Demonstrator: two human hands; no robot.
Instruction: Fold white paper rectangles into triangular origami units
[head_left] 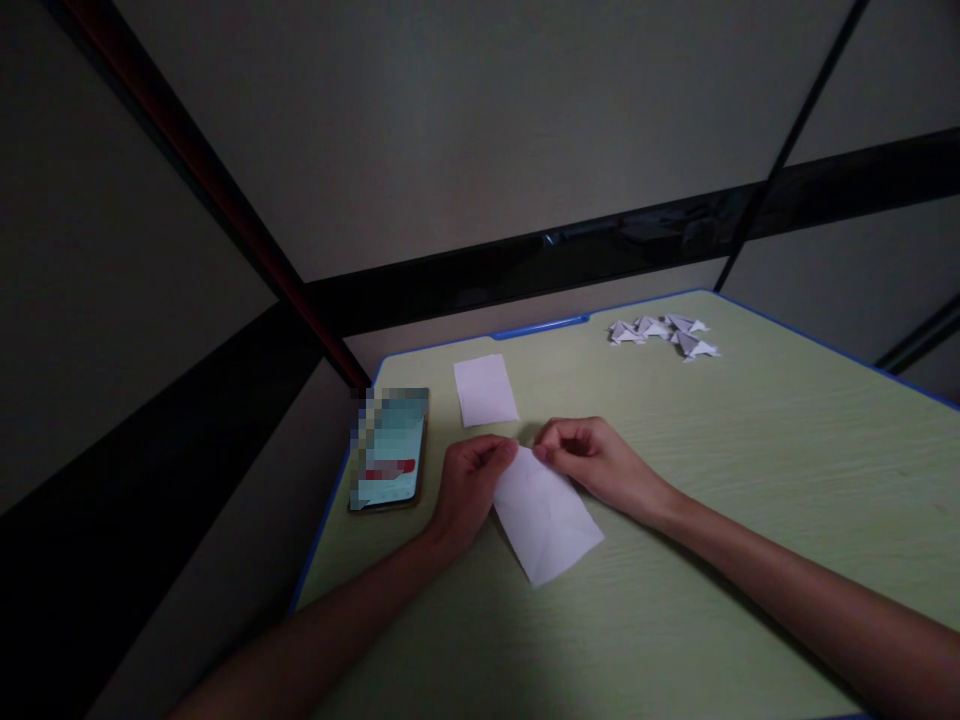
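A white sheet of paper (547,520) lies tilted on the pale green table (750,480). My left hand (469,485) pinches its upper left corner, fingers curled closed. At the sheet's top edge, my right hand (589,460) pinches the paper too, with its fingers bent together. The two hands nearly meet at the paper's far end.
A second white sheet (485,390) lies flat just beyond the hands. A phone (390,450) with a lit screen rests at the table's left edge. Several small folded paper figures (664,335) sit in a cluster at the far right corner. The blue table rim (540,325) runs along the back.
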